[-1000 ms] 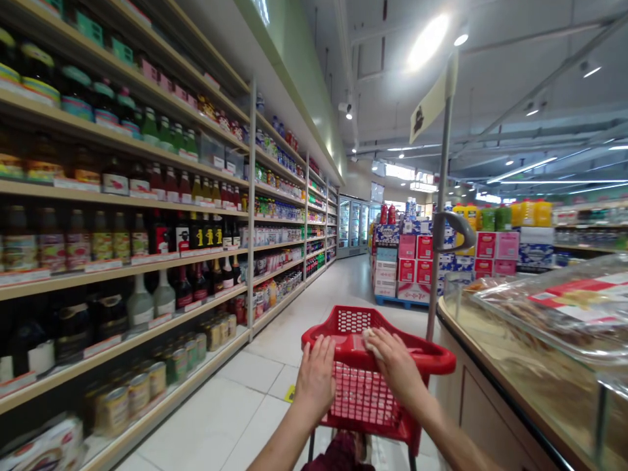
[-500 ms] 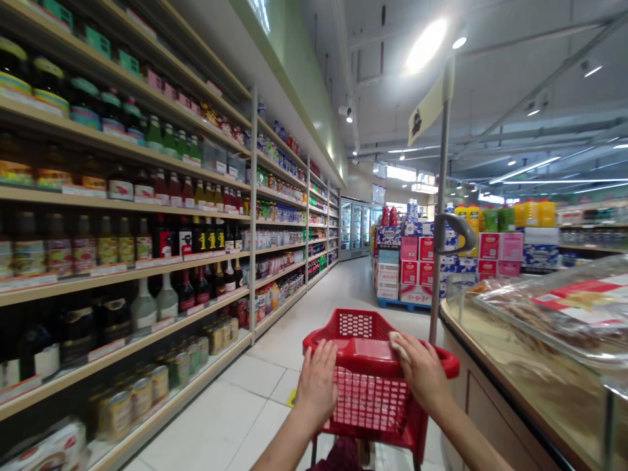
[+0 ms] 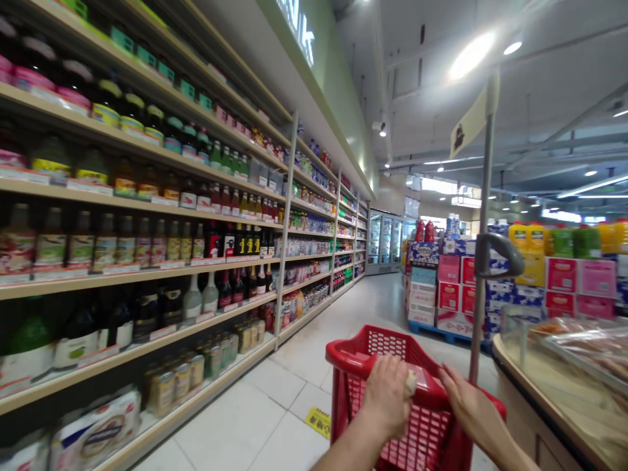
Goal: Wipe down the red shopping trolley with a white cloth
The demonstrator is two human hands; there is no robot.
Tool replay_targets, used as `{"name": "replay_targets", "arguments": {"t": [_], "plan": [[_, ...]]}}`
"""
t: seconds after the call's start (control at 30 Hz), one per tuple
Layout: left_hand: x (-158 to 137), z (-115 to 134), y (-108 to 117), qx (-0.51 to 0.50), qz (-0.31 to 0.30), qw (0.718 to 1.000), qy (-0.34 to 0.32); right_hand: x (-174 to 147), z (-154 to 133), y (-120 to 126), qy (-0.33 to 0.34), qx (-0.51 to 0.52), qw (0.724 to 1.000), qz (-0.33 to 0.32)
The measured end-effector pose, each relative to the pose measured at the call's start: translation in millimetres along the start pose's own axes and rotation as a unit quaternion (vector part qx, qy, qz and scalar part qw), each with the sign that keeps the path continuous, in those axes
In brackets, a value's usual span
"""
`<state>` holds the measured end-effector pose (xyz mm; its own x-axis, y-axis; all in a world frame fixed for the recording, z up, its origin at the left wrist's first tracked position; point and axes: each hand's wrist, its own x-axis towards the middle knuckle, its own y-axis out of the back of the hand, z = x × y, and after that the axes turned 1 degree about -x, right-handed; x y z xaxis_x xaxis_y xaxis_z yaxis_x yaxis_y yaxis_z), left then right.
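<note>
A red plastic shopping basket cart (image 3: pixel 392 340) stands in front of me, its handle bar toward me. My left hand (image 3: pixel 387 399) is closed on a small crumpled white tissue (image 3: pixel 411 381), which pokes out by the thumb, and rests over the middle of the handle. The palm side is hidden. Farther right, my right hand (image 3: pixel 468 402) lies with stretched fingers along the handle, holding nothing that I can see. A grey pole (image 3: pixel 483 209) with a hooked grip and a flag rises at the cart's right side.
Long shelves (image 3: pixel 235 261) of bottles and cans line the left. A yellow floor sticker (image 3: pixel 318 422) lies beside the cart. Stacked drink cartons (image 3: pixel 449 288) stand on a blue pallet ahead. A curved display counter (image 3: pixel 549 392) with wrapped food borders the right, and glass-door fridges (image 3: pixel 383 239) stand far back.
The white tissue has passed from my right hand to my left. My left hand has slid right along the handle. The cart now appears lower and farther right as the view has turned left.
</note>
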<state>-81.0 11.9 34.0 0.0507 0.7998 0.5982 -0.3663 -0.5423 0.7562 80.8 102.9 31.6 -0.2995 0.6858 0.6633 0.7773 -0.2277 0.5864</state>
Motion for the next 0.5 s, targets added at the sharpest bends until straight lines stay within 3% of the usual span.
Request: {"name": "replay_targets", "arguments": {"t": [0.07, 0.13, 0.2, 0.3, 0.43, 0.5], "plan": [[-10, -30, 10, 0.023, 0.013, 0.998, 0.051, -3, 13, 1, 0.035, -0.021, 0.999, -0.031], [-16, -55, 26, 0.045, 0.022, 0.992, 0.113, -9, 13, -3, 0.053, -0.033, 0.998, -0.011], [-14, -64, 36, 0.048, 0.030, 0.988, 0.146, -14, 4, -8, 0.064, -0.047, 0.997, 0.023], [0, -41, 28, 0.014, 0.046, 0.992, 0.119, -20, -11, -13, 0.098, -0.066, 0.991, 0.058], [12, 12, -5, -0.020, 0.052, 0.998, -0.030, -27, -15, -11, 0.131, -0.085, 0.985, 0.067], [9, 18, -9, -0.012, 0.056, 0.995, -0.085, -31, -15, -7, 0.136, -0.082, 0.985, 0.064]]}}
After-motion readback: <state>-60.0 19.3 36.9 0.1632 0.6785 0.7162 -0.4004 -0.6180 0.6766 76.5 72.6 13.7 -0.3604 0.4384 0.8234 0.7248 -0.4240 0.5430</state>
